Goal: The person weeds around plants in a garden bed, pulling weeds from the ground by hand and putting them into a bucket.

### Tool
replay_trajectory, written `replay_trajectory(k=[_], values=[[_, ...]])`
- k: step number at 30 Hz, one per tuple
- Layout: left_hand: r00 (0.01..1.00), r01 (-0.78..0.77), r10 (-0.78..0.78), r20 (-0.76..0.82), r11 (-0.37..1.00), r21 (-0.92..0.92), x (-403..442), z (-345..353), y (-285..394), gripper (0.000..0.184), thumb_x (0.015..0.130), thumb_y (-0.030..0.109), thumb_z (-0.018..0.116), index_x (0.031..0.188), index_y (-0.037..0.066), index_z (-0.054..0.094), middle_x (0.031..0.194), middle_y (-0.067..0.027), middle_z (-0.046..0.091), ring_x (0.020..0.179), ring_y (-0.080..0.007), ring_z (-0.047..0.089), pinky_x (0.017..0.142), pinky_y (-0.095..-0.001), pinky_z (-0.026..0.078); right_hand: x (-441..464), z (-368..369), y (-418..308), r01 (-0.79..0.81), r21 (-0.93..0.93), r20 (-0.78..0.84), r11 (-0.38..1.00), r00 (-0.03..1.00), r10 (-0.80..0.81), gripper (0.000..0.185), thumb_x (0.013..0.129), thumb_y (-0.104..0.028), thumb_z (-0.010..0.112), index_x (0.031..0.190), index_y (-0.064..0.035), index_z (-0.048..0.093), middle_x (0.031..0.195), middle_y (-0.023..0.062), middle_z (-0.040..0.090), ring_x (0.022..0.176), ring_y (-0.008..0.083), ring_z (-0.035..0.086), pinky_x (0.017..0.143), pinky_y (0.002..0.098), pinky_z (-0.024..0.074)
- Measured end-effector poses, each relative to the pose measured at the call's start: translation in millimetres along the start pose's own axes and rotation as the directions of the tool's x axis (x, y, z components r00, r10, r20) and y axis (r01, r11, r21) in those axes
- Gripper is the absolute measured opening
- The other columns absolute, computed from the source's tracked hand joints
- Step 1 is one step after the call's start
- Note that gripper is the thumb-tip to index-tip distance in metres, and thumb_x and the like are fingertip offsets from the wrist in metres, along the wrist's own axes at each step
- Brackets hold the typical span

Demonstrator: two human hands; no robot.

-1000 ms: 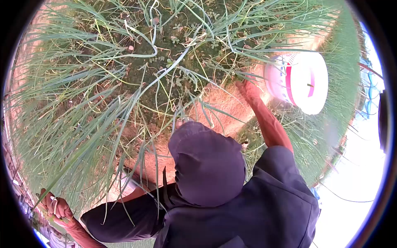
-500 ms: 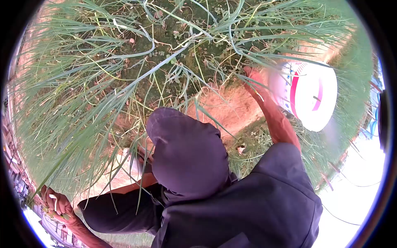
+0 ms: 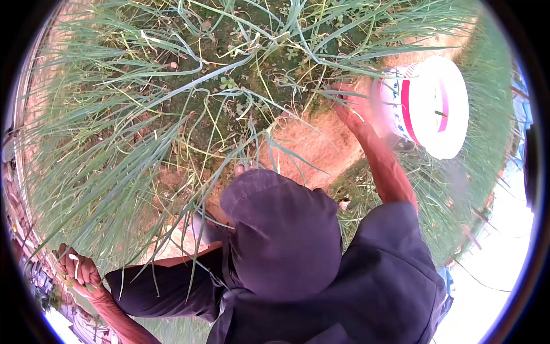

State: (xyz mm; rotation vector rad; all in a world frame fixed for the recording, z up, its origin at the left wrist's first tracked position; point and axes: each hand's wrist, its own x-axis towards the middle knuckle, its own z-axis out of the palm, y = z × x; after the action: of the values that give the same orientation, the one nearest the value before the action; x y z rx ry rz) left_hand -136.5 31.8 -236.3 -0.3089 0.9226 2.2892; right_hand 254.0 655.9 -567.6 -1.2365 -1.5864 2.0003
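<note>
At the lower left, my left hand [image 3: 82, 272] is closed, with a slim white piece curling between its fingers and green bits beneath it. Long green onion leaves [image 3: 132, 166] spread just above that hand. My right hand [image 3: 348, 106] reaches down at the upper right, low among the onion plants at the edge of the reddish soil [image 3: 315, 148]. Leaves partly cover its fingers, and I cannot tell whether they grip anything. Close to its right side is a white bucket [image 3: 407, 109] with a red band and blue marks; its bright parts are washed out.
A dark cap [image 3: 281, 235] and dark shirt [image 3: 344, 298] fill the lower middle and hide part of the ground. Small weeds [image 3: 228, 83] grow between the onion rows. More green plants [image 3: 487, 132] stand beyond the bucket.
The dark cap has shifted right and down in the view. Plants near the middle have moved up and left, and the bucket appears higher. The left hand keeps its closed pose.
</note>
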Motion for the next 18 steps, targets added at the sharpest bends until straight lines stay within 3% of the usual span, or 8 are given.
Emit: replay_trajectory(k=[2, 3, 4, 5, 6, 9, 12, 18], values=[[0.997, 0.041, -0.039, 0.061, 0.999, -0.028, 1.9, 1.0, -5.4, 0.020, 0.101, 0.018, 0.035, 0.083, 0.009, 0.037, 0.060, -0.0011, 0.036, 0.034, -0.0079, 0.024, 0.030, -0.0228, 0.020, -6.5, 34.1, -19.7, -0.238, 0.492, -0.072, 0.838, 0.948, 0.311, 0.011, 0.083, -0.011, 0.065, 0.090, -0.0063, 0.059, 0.082, 0.0051, 0.059, 0.075, 0.0145, 0.059, 0.058, 0.0263, 0.0460], [0.996, 0.053, -0.051, 0.066, 0.998, -0.031, 1.7, 1.4, -4.5, 0.020, 0.100, 0.017, 0.036, 0.082, 0.009, 0.036, 0.060, -0.0010, 0.036, 0.034, -0.0080, 0.024, 0.030, -0.0229, 0.020, 9.6, 18.6, 1.8, -0.312, 0.521, 0.041, 0.795, 0.939, 0.341, 0.017, 0.081, -0.011, 0.065, 0.095, -0.0065, 0.058, 0.081, 0.0100, 0.061, 0.073, 0.0199, 0.060, 0.058, 0.0317, 0.0475], [0.996, 0.066, -0.064, 0.069, 0.997, -0.031, 0.6, 1.3, -3.0, 0.020, 0.100, 0.016, 0.036, 0.080, 0.009, 0.036, 0.060, -0.0010, 0.036, 0.034, -0.0081, 0.024, 0.030, -0.0231, 0.020, 13.8, 18.4, 2.9, -0.162, -0.094, -0.015, 0.982, 0.987, 0.162, 0.018, 0.080, -0.011, 0.065, 0.096, -0.0072, 0.058, 0.080, 0.0115, 0.061, 0.072, 0.0218, 0.060, 0.058, 0.0329, 0.0475], [0.998, 0.048, -0.046, 0.039, 0.998, -0.038, -1.6, -0.2, -3.1, 0.020, 0.099, 0.015, 0.037, 0.079, 0.010, 0.036, 0.060, -0.0009, 0.036, 0.034, -0.0083, 0.024, 0.030, -0.0232, 0.020, 14.9, 22.5, -3.4, 0.050, -0.670, 0.052, 0.741, 0.998, -0.020, 0.019, 0.080, -0.011, 0.065, 0.097, -0.0078, 0.059, 0.080, 0.0129, 0.062, 0.071, 0.0237, 0.061, 0.058, 0.0342, 0.0475], [1.000, 0.031, -0.031, 0.005, 0.999, -0.044, -3.8, -1.9, -3.5, 0.021, 0.099, 0.014, 0.038, 0.079, 0.010, 0.035, 0.060, -0.0009, 0.035, 0.034, -0.0084, 0.024, 0.031, -0.0233, 0.020, 13.6, 27.4, -9.9, 0.233, -0.957, 0.213, 0.176, 0.969, -0.124, 0.020, 0.079, -0.011, 0.066, 0.098, -0.0084, 0.059, 0.079, 0.0143, 0.062, 0.070, 0.0256, 0.061, 0.057, 0.0354, 0.0475], [0.999, 0.026, -0.027, -0.032, 0.999, -0.040, -9.1, -7.1, -3.1, 0.020, 0.097, 0.012, 0.039, 0.078, 0.010, 0.035, 0.061, -0.0012, 0.035, 0.035, -0.0089, 0.025, 0.031, -0.0237, 0.020, 23.4, 21.2, -4.4, 0.233, -0.919, 0.232, 0.319, 0.972, -0.043, 0.018, 0.081, -0.011, 0.065, 0.097, -0.0082, 0.058, 0.079, 0.0134, 0.063, 0.070, 0.0266, 0.062, 0.057, 0.0366, 0.0477], [0.999, 0.040, -0.040, -0.002, 0.999, -0.026, -10.4, -16.7, 2.2, 0.018, 0.096, 0.011, 0.040, 0.079, 0.010, 0.035, 0.062, -0.0017, 0.035, 0.036, -0.0092, 0.027, 0.032, -0.0240, 0.021, 33.3, -5.7, 13.0, 0.377, -0.741, 0.379, 0.556, 0.918, -0.117, 0.020, 0.088, -0.015, 0.063, 0.102, -0.0029, 0.056, 0.088, 0.0081, 0.063, 0.078, 0.0208, 0.063, 0.060, 0.0348, 0.0505], [0.995, 0.095, -0.094, 0.020, 0.995, -0.040, -5.5, -19.9, 2.0, 0.017, 0.096, 0.011, 0.041, 0.080, 0.010, 0.035, 0.065, -0.0023, 0.037, 0.040, -0.0096, 0.028, 0.032, -0.0241, 0.023, -15.0, 22.8, -0.7, 0.419, -0.798, 0.299, 0.433, 0.900, -0.319, 0.041, 0.085, -0.026, 0.069, 0.117, -0.0044, 0.053, 0.109, 0.0128, 0.062, 0.095, 0.0186, 0.064, 0.067, 0.0246, 0.0529]])
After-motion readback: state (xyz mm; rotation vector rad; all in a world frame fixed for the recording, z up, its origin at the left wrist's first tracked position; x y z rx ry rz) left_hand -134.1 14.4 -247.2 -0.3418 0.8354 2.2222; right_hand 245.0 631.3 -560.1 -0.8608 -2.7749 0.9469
